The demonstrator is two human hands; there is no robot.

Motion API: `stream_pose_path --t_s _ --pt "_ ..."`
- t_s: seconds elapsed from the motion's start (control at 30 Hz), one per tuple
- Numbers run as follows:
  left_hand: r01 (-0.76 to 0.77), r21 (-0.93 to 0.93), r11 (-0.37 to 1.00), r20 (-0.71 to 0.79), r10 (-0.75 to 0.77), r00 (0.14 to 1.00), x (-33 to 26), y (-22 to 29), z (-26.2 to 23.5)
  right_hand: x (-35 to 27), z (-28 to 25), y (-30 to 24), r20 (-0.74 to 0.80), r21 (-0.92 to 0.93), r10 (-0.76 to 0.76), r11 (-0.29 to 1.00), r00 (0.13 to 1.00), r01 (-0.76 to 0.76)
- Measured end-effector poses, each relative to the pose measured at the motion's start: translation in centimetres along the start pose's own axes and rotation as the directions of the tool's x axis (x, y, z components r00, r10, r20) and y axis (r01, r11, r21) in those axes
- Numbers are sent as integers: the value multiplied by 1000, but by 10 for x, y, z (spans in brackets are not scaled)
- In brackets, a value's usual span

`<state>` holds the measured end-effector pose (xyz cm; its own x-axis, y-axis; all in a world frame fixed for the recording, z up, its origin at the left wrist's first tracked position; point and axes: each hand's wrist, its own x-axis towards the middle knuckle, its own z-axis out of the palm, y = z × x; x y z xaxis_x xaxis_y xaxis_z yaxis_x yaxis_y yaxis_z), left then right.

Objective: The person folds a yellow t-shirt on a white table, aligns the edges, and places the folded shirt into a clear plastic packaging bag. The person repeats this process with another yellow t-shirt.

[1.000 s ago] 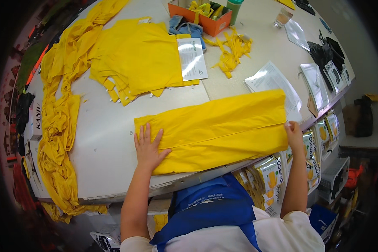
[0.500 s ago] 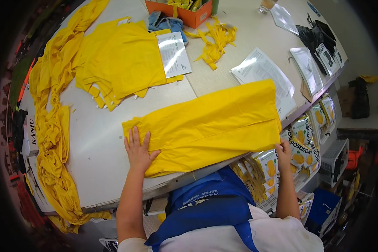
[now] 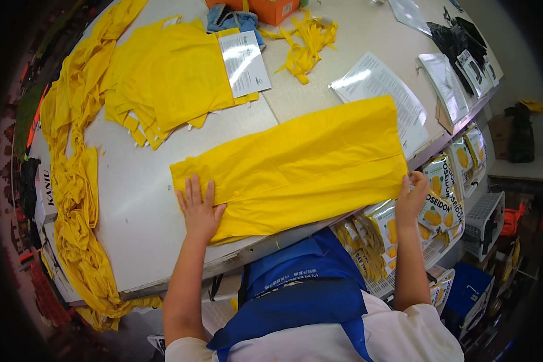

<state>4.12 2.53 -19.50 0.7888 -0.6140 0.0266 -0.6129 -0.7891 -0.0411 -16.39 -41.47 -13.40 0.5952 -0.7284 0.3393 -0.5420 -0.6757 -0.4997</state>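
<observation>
A long folded yellow cloth (image 3: 295, 169) lies slantwise over the near part of the table, with a crease along its length. My left hand (image 3: 200, 208) rests flat on its left end, fingers spread. At the cloth's right edge is my right hand (image 3: 409, 199), its fingers curled and the thumb against the edge in what looks like a pinch. Farther off to the left sits a pile of flat yellow cloth pieces (image 3: 169, 78) with small white tags. A printed sheet in a clear sleeve (image 3: 245, 63) overlaps that pile's right side.
Bunched yellow fabric (image 3: 75, 211) runs down the table's left side. Yellow strips (image 3: 304, 45), an orange box (image 3: 259, 7) and blue cloth (image 3: 232, 21) are at the back. Papers (image 3: 383, 90) lie beyond the folded cloth. Packaged goods (image 3: 380, 226) fill baskets below the right edge.
My right hand has moved up along the cloth's right edge, and the cloth lies flatter there. My left hand keeps its place on the left end. The whole view has shifted slightly.
</observation>
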Motion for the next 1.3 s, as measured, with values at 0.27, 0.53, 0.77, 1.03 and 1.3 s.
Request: stream_pose_path --t_s 0.27,0.53,0.77,1.03,1.3 --pt "-23 -176 984 10 25 1000 2 33 -5 -60 83 -95 726 179 -384 907 571 382" --pt "-15 -216 976 25 21 999 1 37 0 -34 43 -72 341 -38 -333 929 879 367" --pt "-24 -225 974 1 25 1000 4 37 -4 -34 101 -92 643 -103 -351 841 681 531" --pt "-331 -270 904 7 346 938 43 118 -49 -5 87 -80 489 283 -265 949 831 136" --pt "-296 -398 868 113 366 924 85 158 -26 2 113 -67 626 361 -81 912 775 -196"
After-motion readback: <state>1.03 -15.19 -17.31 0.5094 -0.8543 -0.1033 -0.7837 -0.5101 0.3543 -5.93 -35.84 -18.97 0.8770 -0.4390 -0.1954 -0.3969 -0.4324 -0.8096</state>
